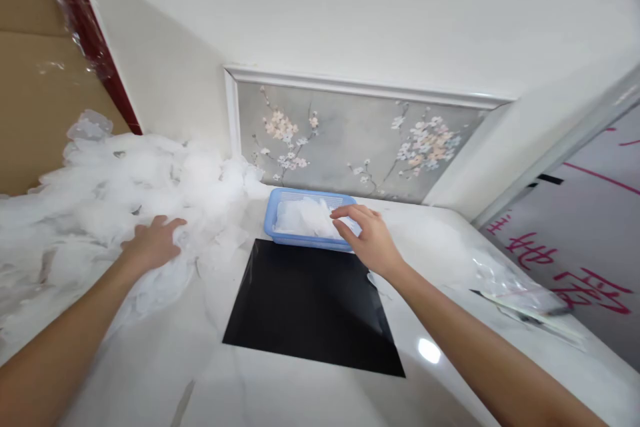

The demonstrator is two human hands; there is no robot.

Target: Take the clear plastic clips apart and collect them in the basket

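Note:
My left hand [153, 245] lies on a large heap of thin, translucent white pieces [175, 167], its fingers apart and partly sunk among them. What is under that palm is hidden. Over the right end of a blue plastic basket [313, 240], my right hand [367, 233] hovers with thumb and index finger curved and a small gap between the tips; nothing shows clearly in it. Similar white pieces [305, 215] lie inside the basket. A flat black rectangular sheet [315, 307] rests on the white marbled table in front of the basket.
Behind the basket, a wall panel with painted blossoms [325, 140] closes off the table. Cardboard [35, 87] stands at the far left. Clear plastic packets [530, 300] lie on the right, beside a grey surface with pink handwriting [565, 267].

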